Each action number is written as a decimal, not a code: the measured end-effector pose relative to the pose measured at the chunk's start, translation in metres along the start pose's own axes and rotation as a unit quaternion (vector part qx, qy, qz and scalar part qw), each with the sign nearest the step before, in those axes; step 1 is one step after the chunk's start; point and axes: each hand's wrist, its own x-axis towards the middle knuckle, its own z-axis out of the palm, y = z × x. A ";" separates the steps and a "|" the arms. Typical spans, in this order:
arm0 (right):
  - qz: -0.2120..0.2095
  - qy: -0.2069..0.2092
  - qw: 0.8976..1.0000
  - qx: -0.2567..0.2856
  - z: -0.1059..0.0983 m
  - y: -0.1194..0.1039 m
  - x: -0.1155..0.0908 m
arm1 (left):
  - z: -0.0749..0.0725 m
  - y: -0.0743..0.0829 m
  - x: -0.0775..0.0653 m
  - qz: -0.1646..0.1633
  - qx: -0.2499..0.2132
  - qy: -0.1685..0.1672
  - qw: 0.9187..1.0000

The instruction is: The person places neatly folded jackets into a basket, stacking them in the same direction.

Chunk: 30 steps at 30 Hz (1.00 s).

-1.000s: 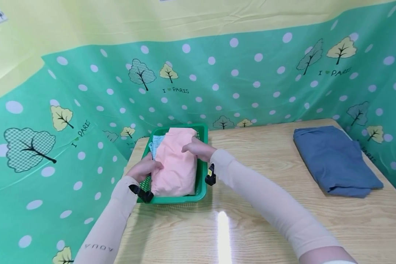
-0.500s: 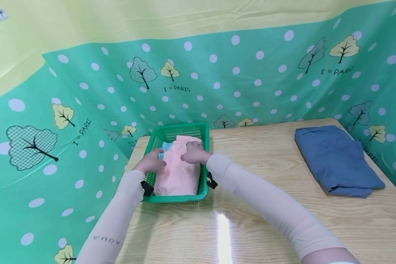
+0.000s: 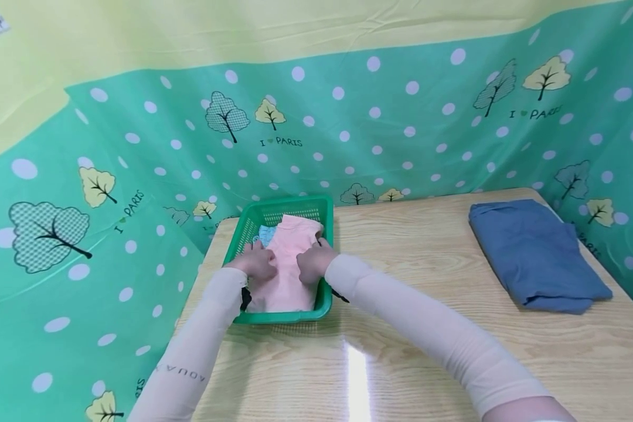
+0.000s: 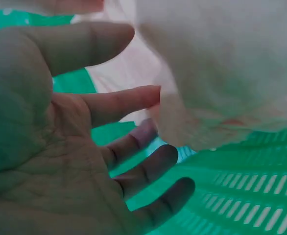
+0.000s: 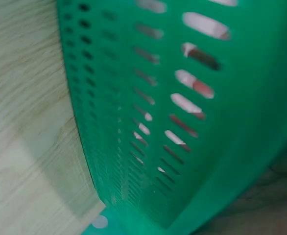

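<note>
A folded pink garment (image 3: 285,293) lies in a green plastic basket (image 3: 282,317) in the head view. Light-blue patterned cloth (image 3: 266,235) peeks out beside its upper left part. My left hand (image 3: 257,262) is at the garment's left side, inside the basket. In the left wrist view its fingers (image 4: 126,105) are spread and relaxed, the fingertips right at the edge of the pink cloth. My right hand (image 3: 315,261) lies over the garment's right side; its fingertips are hidden, and I cannot tell if they pinch the cloth. The basket's slotted wall fills most of the right wrist view.
A folded dark-blue cloth (image 3: 533,255) lies at the right end of the wooden table (image 3: 401,234). A green dotted curtain (image 3: 411,129) hangs behind and along both sides. The basket stands near the table's left edge.
The pink garment has gone lower and slightly right in the basket, showing more of the back wall. My left hand has moved right over it; my right hand has shifted down.
</note>
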 end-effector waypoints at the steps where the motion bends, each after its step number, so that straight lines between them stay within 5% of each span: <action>1: 0.000 0.000 1.000 -0.017 0.001 0.000 -0.001 | 0.001 -0.001 0.002 -0.010 -0.006 -0.019 1.000; 5: -0.006 0.006 0.998 -0.059 0.002 0.002 -0.003 | 0.005 -0.007 0.008 -0.039 -0.013 -0.055 0.998; 10: -0.029 0.007 0.997 -0.074 0.003 0.007 -0.004 | 0.008 -0.008 0.013 -0.034 -0.009 -0.071 0.997; 18: -0.122 0.018 0.991 0.044 -0.003 0.021 -0.020 | 0.008 -0.003 0.000 -0.036 -0.072 -0.041 0.996; 23: -0.175 0.086 0.968 0.158 -0.001 0.038 -0.040 | 0.002 0.013 -0.020 -0.007 -0.065 -0.025 0.998; 30: -0.176 0.159 0.929 0.283 0.010 0.076 -0.073 | -0.021 0.044 -0.052 0.109 -0.066 0.056 0.990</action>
